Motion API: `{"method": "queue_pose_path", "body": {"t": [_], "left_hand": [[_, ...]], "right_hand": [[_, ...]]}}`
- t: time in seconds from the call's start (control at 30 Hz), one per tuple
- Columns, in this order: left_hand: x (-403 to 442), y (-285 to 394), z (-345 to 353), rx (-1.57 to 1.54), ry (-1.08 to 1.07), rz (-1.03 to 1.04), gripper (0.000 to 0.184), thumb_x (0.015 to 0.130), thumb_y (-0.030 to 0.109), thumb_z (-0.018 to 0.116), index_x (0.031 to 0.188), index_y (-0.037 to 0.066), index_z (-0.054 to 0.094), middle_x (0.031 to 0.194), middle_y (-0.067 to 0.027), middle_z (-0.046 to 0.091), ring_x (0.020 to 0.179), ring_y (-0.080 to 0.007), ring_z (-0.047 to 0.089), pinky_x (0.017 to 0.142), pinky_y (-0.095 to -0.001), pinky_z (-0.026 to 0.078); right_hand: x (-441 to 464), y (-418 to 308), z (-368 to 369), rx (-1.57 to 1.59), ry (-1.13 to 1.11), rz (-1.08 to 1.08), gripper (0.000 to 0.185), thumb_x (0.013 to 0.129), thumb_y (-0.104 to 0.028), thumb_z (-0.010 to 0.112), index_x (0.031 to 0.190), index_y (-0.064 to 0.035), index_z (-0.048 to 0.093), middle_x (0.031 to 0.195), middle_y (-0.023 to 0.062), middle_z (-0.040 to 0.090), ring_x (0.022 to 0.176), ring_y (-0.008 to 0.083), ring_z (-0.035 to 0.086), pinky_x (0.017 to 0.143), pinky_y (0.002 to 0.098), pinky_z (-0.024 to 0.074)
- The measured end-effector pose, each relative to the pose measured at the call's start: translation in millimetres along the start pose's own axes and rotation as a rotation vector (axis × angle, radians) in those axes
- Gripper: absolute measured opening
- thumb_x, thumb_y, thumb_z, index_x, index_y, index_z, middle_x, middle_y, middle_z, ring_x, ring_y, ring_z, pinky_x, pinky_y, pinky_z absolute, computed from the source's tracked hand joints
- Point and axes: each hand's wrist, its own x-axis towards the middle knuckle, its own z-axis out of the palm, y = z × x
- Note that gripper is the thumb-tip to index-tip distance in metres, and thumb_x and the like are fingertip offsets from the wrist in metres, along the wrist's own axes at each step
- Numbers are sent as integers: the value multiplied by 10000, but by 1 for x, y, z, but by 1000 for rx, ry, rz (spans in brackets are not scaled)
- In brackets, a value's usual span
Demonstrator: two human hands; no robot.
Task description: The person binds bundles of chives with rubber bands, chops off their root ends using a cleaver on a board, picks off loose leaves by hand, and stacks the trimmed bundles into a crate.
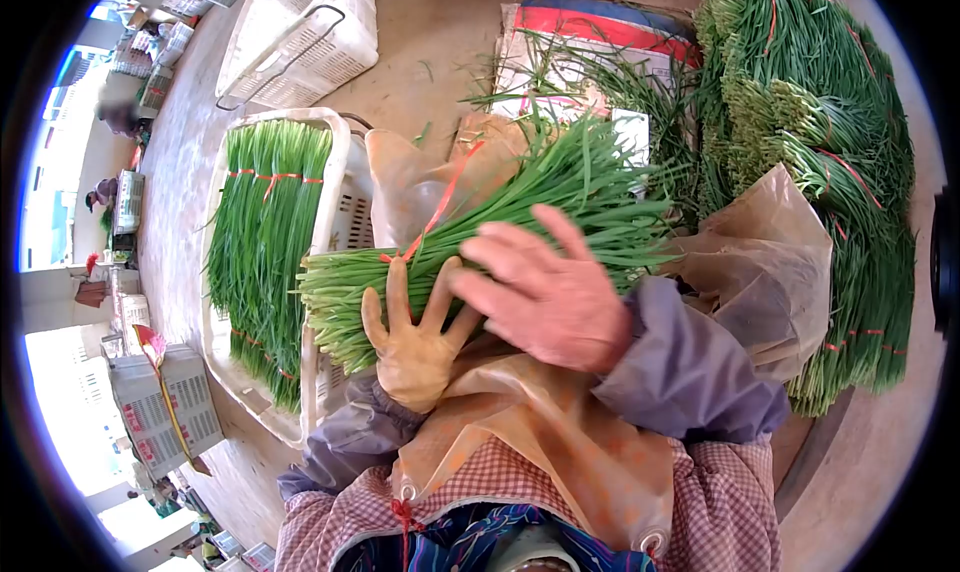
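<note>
Both hands are at one green bunch (520, 207); the step looks like arranging it around its red tie (440, 207).
Left of the fingers, a white crate (338, 172) carries other tied bunches (260, 222), their ties also red. The left hand (415, 367), in what looks like a tan glove, has its fingers spread against the near side of the bunch, just beside the tie; they are not closed around it. The right hand (550, 302) is bare, with released fingers extended over the leaves; I cannot tell how firmly it presses. Right of these fingers lies a pile of tied bunches (850, 242). In my judgement, the next move calls for even support from both sides, so the stalks keep together.
</note>
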Motion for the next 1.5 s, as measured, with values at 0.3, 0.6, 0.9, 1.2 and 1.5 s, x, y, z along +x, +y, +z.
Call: {"method": "queue_pose_path", "body": {"t": [0.3,0.6,0.9,1.2,1.5], "left_hand": [[-9,6,12,-96,183,-18,525,897,565,512,1383,373,562,1506,23,478,1331,-398,450,1124,-590,108],[-4,-2,-6,-417,124,39,653,835,707,491,1341,309,604,1511,-21,473,1431,-412,335,1136,-653,-94],[-57,-23,4,-1083,233,190,313,742,174,736,1036,69,718,1098,-114,699,1079,-314,657,898,-417,527],[5,-47,28,-777,202,-318,890,720,569,781,1376,29,516,1437,-219,464,1350,-403,402,1116,-516,296],[141,-74,29,-2246,105,-3,749,773,307,810,1399,34,503,1313,-82,595,1218,-220,537,1073,-361,388]], "right_hand": [[-100,120,2,-223,-339,597,290,823,-58,653,1101,-97,580,727,122,631,670,316,653,584,441,522],[12,53,-66,191,54,307,641,772,-228,783,1343,-48,556,1273,186,608,1186,365,574,1024,438,448],[11,49,64,622,-232,162,1082,588,-294,925,1490,-61,374,1346,178,549,1302,329,504,1110,458,361],[2,58,52,922,-22,613,984,609,-121,903,1456,5,419,1366,178,582,1248,249,565,1087,373,428],[35,69,39,1063,191,434,1003,767,-167,851,1540,11,237,1477,149,453,1358,229,437,1148,380,328]]}}
